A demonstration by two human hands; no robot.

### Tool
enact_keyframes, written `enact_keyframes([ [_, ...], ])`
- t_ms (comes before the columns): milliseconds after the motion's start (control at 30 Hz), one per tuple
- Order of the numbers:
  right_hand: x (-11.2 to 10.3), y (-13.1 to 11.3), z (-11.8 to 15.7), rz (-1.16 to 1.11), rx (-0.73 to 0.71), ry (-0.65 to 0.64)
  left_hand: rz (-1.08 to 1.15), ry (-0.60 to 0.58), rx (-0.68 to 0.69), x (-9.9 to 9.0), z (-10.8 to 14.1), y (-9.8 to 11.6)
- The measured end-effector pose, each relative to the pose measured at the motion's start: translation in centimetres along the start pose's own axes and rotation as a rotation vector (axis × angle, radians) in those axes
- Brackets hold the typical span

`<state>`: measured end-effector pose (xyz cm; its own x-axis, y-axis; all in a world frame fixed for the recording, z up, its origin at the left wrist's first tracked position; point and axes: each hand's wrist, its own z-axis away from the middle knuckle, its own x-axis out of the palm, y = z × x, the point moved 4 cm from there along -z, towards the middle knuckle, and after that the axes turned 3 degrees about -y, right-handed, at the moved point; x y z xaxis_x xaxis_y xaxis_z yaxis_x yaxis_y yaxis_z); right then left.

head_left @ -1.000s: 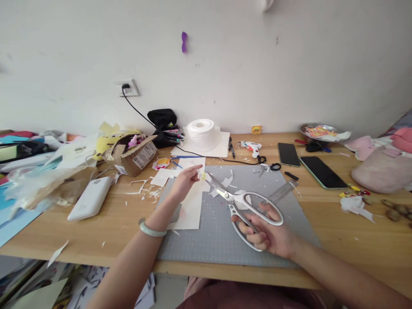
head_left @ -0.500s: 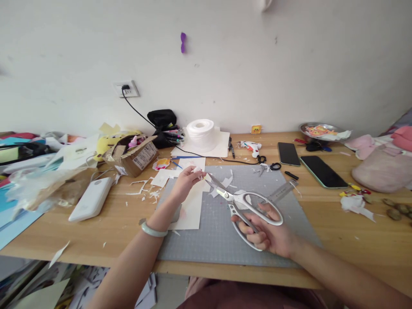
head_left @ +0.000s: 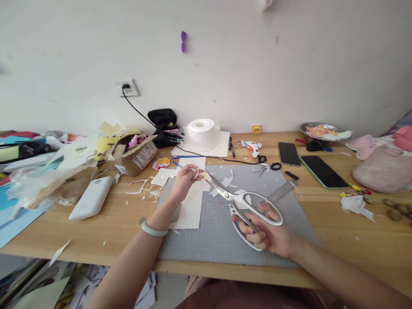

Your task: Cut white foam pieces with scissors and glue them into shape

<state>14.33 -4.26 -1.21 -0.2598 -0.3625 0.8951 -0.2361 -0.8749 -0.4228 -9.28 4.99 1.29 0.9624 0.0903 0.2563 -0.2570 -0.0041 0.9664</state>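
My right hand [head_left: 262,229] is wrapped round the handles of large silver scissors [head_left: 229,196], their blades pointing up and left. At the blade tips is a small paper piece [head_left: 203,175], white with a bit of yellow, which my left hand [head_left: 186,179] pinches between its fingers. Beneath both hands lies a grey cutting mat [head_left: 222,240]. A sheet of white paper [head_left: 189,214] rests on the mat's left part, below my left hand. Paper scraps [head_left: 227,180] are scattered on the mat behind the scissors. A metal ruler [head_left: 281,192] lies on its right side.
On the left stand a cardboard box [head_left: 137,156] and a white power bank [head_left: 92,198]. A white roll [head_left: 201,133] sits at the back. Two phones [head_left: 289,153], small black-handled scissors [head_left: 268,167] and a metal bowl [head_left: 322,131] are on the right. A black cable [head_left: 219,159] crosses behind the mat.
My left hand has shifted slightly and turned the paper piece, so more yellow shows by the blade tips. My right hand and the scissors look nearly the same.
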Motion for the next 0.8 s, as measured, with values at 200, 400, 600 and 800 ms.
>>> enact_keyframes([
  [200,0.0,0.04,0.03,0.001,0.007,0.002,0.06,-0.016,-0.001,-0.01,-0.16,-0.1],
  [400,0.05,0.02,0.04,0.022,-0.004,0.009,0.049,0.023,-0.019,-0.07,-0.21,-0.2],
  [600,0.05,0.01,0.03,0.02,0.001,0.014,-0.001,0.053,0.012,-0.09,-0.27,-0.05],
  [800,0.1,0.02,0.01,0.032,-0.001,-0.011,-0.072,0.066,0.023,-0.28,-0.13,0.19],
])
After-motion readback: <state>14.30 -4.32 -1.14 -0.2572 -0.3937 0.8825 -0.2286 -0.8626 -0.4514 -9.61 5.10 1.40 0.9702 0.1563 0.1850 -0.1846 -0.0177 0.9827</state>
